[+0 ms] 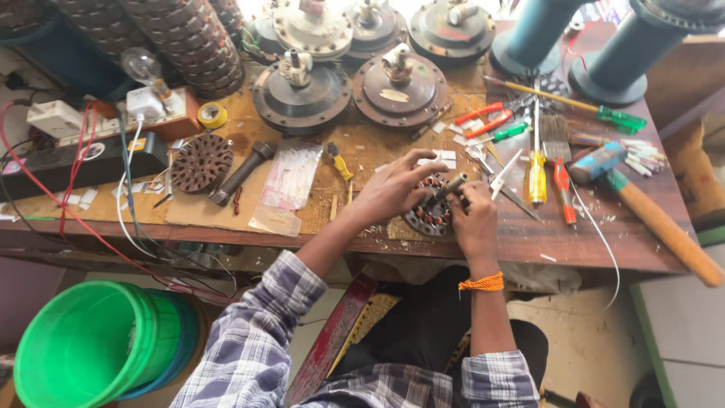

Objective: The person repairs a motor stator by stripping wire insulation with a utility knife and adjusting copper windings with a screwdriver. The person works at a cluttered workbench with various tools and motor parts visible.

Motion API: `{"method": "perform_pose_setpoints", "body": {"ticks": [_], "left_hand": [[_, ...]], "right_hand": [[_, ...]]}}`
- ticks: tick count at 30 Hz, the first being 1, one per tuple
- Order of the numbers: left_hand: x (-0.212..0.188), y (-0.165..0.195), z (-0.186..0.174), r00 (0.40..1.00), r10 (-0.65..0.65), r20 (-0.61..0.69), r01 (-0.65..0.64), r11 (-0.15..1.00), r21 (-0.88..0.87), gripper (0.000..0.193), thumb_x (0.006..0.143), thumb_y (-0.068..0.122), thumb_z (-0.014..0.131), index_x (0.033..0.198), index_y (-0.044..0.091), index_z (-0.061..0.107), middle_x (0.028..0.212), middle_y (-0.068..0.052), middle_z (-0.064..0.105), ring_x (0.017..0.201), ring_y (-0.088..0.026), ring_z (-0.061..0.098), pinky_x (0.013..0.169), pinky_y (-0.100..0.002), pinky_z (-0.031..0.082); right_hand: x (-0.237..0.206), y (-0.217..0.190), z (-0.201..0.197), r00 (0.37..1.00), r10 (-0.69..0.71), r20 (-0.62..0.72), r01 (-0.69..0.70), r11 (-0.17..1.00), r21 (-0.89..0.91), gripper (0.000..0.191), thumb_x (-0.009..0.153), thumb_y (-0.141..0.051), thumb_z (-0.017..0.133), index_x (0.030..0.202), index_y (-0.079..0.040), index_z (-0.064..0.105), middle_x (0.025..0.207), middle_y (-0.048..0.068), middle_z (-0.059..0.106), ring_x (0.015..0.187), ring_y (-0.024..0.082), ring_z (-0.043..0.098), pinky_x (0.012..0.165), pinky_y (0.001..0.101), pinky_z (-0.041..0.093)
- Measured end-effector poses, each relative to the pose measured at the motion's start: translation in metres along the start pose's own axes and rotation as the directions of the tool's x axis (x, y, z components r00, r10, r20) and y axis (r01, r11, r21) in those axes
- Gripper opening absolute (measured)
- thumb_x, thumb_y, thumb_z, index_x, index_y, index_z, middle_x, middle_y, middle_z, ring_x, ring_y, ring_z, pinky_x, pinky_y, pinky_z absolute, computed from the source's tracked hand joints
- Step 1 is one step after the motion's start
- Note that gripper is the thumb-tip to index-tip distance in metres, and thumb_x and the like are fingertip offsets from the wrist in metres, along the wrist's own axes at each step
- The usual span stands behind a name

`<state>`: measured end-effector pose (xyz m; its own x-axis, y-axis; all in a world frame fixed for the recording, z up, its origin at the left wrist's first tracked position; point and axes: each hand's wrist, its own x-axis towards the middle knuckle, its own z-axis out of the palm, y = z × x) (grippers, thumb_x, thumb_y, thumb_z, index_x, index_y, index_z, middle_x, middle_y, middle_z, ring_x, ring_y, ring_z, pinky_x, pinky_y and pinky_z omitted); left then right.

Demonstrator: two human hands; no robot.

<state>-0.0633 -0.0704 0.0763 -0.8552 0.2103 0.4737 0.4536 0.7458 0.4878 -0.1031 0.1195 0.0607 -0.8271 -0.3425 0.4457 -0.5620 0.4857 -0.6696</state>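
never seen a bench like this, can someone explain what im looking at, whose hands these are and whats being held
One picture, from a camera on the person's head, looking down at a wooden workbench. Both hands are that person's own. The left hand steadies a round metal core wound with copper wire. The right hand holds a dark rod-shaped tool against that core. Around them lie screwdrivers, a hammer, round motor housings, a second core and a green bucket below the bench.

We cannot see the stator's (429, 215) middle beneath our hands; the hammer's handle (664, 230) and green bucket (83, 347) run off the picture's edges.
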Motion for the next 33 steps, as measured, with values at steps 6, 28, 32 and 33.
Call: {"method": "perform_pose_setpoints", "body": {"ticks": [6,28,32,33], "left_hand": [[-0.013,0.009,-0.011,0.994,-0.086,0.064,0.083,0.995,0.050,0.079,0.083,0.016,0.076,0.152,0.033,0.041,0.153,-0.013,0.041,0.101,-0.031,0.069,0.088,-0.046,0.054],[0.030,-0.009,0.000,0.933,0.343,0.107,-0.359,0.903,0.235,0.024,0.092,0.033,0.067,0.111,0.021,0.070,0.103,0.004,0.069,0.117,-0.019,0.058,0.099,-0.039,0.043],[0.026,-0.011,0.004,0.935,0.336,0.110,-0.353,0.886,0.300,0.021,0.091,0.030,0.066,0.106,0.015,0.068,0.102,0.001,0.070,0.118,-0.020,0.057,0.100,-0.038,0.043],[0.026,-0.012,0.005,0.930,0.358,0.083,-0.366,0.880,0.302,0.021,0.091,0.028,0.065,0.106,0.014,0.068,0.102,0.000,0.070,0.117,-0.021,0.057,0.101,-0.038,0.043]], "right_hand": [[0.003,-0.001,0.001,0.999,0.003,0.040,-0.009,0.989,0.145,0.016,0.093,-0.005,0.064,0.103,-0.007,0.076,0.103,0.012,0.067,0.091,0.027,0.070,0.077,0.0384,0.055],[0.011,0.024,0.001,0.967,0.159,0.198,-0.195,0.965,0.175,0.019,0.092,-0.008,0.068,0.108,0.000,0.075,0.101,0.010,0.071,0.084,0.021,0.069,0.074,0.0347,0.052],[0.008,0.030,0.003,0.966,0.179,0.186,-0.220,0.948,0.231,0.018,0.094,-0.012,0.072,0.108,0.000,0.074,0.100,0.007,0.070,0.083,0.015,0.067,0.072,0.0292,0.052],[0.007,0.031,0.003,0.965,0.182,0.187,-0.227,0.940,0.255,0.018,0.094,-0.012,0.072,0.108,0.000,0.075,0.099,0.006,0.069,0.084,0.014,0.067,0.072,0.0283,0.052]]}}
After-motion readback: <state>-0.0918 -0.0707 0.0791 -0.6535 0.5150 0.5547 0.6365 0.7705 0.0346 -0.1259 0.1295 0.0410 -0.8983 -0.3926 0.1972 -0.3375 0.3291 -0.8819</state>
